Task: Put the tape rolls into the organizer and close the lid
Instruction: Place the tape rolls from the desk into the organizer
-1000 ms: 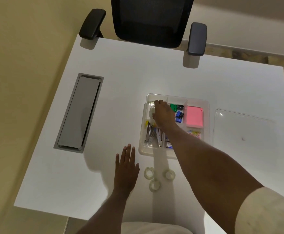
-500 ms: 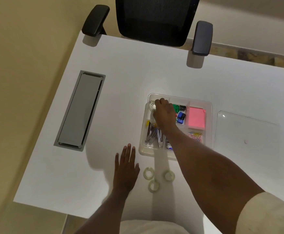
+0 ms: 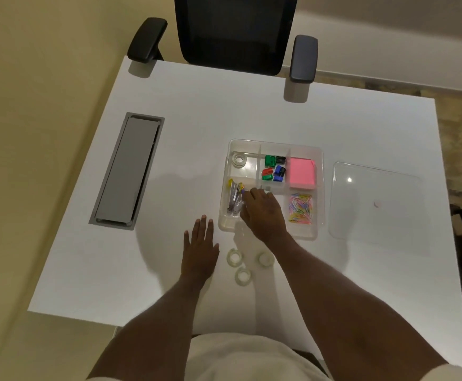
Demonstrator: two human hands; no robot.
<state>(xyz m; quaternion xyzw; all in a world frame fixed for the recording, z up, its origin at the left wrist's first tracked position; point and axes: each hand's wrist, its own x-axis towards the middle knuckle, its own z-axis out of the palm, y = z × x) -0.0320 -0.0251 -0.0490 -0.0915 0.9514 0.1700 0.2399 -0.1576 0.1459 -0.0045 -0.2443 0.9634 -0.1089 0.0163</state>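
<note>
A clear plastic organizer [image 3: 320,171] with several compartments stands mid-table. One clear tape roll [image 3: 239,159] lies in its far left compartment. Three more tape rolls lie on the table in front of it: one on the left [image 3: 234,257], one on the right [image 3: 265,259] and one nearest me [image 3: 243,276]. My right hand [image 3: 264,213] hovers over the organizer's near left part, fingers loosely curled, holding nothing. My left hand [image 3: 200,247] rests flat on the table left of the loose rolls. The clear lid [image 3: 375,199] lies flat to the organizer's right.
The organizer also holds coloured binder clips [image 3: 274,168], a pink sticky-note pad [image 3: 302,171], coloured paper clips [image 3: 300,208] and metal tools [image 3: 234,199]. A grey cable hatch [image 3: 126,170] is set into the table at left. A black office chair [image 3: 236,31] stands at the far edge.
My right hand has let go of a tape roll in the far left compartment and pulled back toward me over the organizer. The left hand has stayed put.
</note>
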